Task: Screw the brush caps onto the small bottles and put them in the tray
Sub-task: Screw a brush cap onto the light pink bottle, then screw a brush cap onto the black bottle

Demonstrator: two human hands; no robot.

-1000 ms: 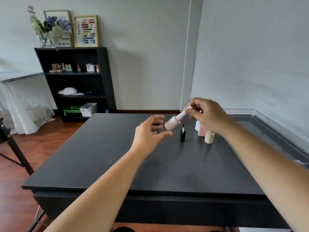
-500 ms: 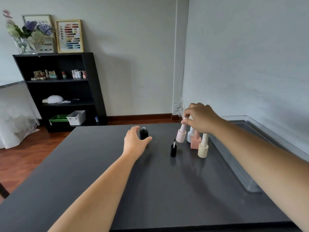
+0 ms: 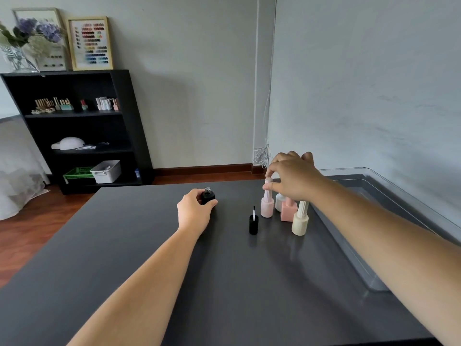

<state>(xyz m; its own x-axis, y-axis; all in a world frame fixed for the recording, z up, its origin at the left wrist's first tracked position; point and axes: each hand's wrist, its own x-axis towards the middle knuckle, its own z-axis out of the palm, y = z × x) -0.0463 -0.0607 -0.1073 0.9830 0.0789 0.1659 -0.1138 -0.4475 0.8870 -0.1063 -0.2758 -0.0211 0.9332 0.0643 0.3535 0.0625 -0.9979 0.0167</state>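
My left hand [image 3: 193, 213] wraps around a small black bottle [image 3: 208, 195] with an uncapped threaded neck, standing on the dark table [image 3: 154, 270]. My right hand [image 3: 293, 179] pinches the ribbed cap of a capped light pink bottle [image 3: 267, 207] that stands on the table. A black brush cap [image 3: 253, 224] stands upside down, its bristles pointing up, between my hands. Beside the pink bottle stand a square pink bottle [image 3: 288, 212], a cream bottle [image 3: 300, 221] with a ribbed cap, and a white bottle [image 3: 280, 202] partly hidden by my hand. A clear tray [image 3: 374, 245] lies along the right edge.
A black shelf unit [image 3: 74, 131] with small items, a white bin and a green basket stands by the far wall. Flowers and framed charts sit on its top. The right wall is close to the tray.
My right hand has brought the pink bottle down from the air and stood it beside the others. My left hand has moved forward and closed around the black bottle. My view tilted down.
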